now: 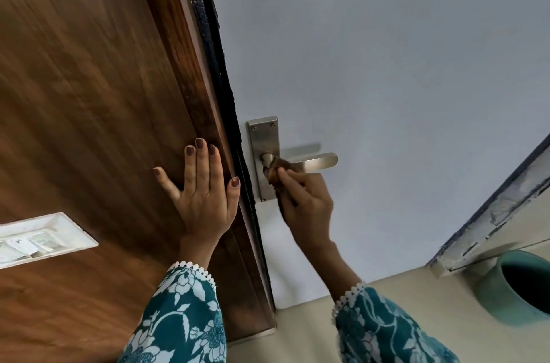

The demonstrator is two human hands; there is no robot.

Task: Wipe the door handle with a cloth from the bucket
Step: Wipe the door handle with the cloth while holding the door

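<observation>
**Right hand holds cloth on lever handle; left hand flat on wood**

Far left: a white rectangular switch plate is set into the dark brown wood-grain panel, near the panel's left edge.

Left hand: fully open, fingers spread and pointing up, palm flat against the wood panel close to its right edge. It grips nothing. Its sleeve is teal with a white floral print and a white scalloped cuff.

Right of the panel edge runs a rough black strip, then the pale grey-blue painted door face.

Brushed-steel backplate: mounted at the left edge of the door face, two screws visible at its top. The brushed-steel lever door handle projects from it toward the right.

Right hand: fingers curled closed around a small brown cloth, pressing it onto the handle's neck where the lever meets the backplate. The cloth wraps that end; the lever's free tip is bare. Most of the cloth is hidden under the fingers.

Lower right: a teal round bucket stands on the beige floor, just below a worn white frame strip, well apart from the handle. Its inside is dark; contents cannot be told.
</observation>
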